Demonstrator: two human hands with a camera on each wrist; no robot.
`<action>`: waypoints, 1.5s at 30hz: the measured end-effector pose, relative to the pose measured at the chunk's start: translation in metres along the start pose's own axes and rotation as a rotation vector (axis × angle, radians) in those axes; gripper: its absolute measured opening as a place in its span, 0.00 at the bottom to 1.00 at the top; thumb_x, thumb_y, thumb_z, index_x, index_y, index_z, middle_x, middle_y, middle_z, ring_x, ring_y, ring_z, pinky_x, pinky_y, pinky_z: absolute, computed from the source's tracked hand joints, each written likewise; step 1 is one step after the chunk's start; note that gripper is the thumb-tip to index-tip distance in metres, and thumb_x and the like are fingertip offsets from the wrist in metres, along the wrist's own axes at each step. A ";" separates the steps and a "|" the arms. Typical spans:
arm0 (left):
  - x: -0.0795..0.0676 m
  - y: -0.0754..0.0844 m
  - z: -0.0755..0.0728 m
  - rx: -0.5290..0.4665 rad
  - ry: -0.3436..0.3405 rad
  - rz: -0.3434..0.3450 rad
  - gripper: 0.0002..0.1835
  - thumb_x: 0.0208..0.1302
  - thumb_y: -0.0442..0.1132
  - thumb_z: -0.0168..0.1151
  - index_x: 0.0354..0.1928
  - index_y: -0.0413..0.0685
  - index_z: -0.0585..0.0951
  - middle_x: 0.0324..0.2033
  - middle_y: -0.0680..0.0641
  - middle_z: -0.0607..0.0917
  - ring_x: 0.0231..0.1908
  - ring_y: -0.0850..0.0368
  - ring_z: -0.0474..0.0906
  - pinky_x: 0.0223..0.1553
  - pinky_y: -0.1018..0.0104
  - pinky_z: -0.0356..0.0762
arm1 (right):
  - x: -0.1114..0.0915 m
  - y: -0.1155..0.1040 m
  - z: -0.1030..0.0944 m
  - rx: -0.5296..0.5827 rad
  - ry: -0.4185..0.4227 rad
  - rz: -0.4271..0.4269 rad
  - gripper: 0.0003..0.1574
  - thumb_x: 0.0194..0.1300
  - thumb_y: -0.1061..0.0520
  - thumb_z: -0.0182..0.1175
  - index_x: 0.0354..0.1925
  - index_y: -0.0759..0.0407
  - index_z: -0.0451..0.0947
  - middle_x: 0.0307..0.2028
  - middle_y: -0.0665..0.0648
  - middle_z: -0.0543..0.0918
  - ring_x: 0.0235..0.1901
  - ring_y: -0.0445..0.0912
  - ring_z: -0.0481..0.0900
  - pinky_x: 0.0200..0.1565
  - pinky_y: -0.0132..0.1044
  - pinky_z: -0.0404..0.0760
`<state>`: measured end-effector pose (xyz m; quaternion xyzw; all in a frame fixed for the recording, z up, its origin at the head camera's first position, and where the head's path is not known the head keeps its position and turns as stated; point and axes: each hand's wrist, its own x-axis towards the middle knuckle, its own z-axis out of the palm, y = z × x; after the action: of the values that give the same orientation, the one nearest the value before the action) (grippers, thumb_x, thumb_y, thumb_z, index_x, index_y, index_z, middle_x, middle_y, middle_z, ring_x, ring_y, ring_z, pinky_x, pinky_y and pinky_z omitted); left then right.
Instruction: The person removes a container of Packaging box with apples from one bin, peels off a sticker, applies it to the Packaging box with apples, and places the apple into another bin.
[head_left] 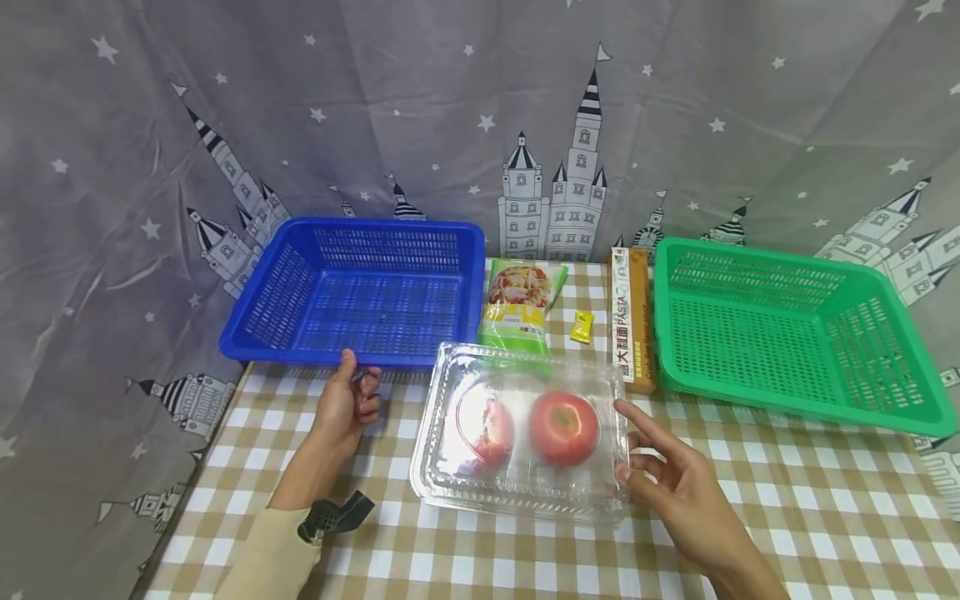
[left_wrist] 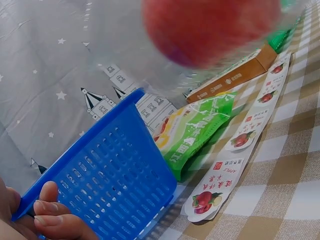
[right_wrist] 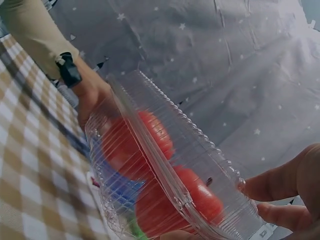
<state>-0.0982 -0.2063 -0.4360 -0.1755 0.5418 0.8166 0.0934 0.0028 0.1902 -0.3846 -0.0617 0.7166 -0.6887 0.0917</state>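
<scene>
My right hand holds a clear plastic clamshell box by its right end, fingers and thumb at the edge. Inside lie two red apples, the left one partly hidden by glare on the lid. In the left wrist view the box appears raised over the table, blurred, with an apple showing. At the near rim of the blue basket, my left hand pinches the edge, thumb on top and curled fingers outside the wall.
Behind the box are a green food packet, a small yellow wrapped piece and a pasta box. A green basket stands at right. A strip of apple labels lies on the checked cloth. A curtain hangs behind.
</scene>
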 end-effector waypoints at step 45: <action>0.007 -0.052 0.010 1.211 0.145 0.410 0.09 0.68 0.42 0.57 0.38 0.46 0.84 0.22 0.52 0.78 0.21 0.55 0.70 0.21 0.61 0.67 | -0.032 0.048 -0.007 -0.198 -0.067 0.168 0.38 0.63 0.60 0.67 0.69 0.54 0.66 0.62 0.61 0.70 0.49 0.53 0.76 0.44 0.39 0.80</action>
<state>-0.0881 -0.1765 -0.4796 -0.0392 0.9345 0.3533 -0.0187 0.0348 0.2058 -0.4306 -0.0332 0.7803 -0.6020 0.1663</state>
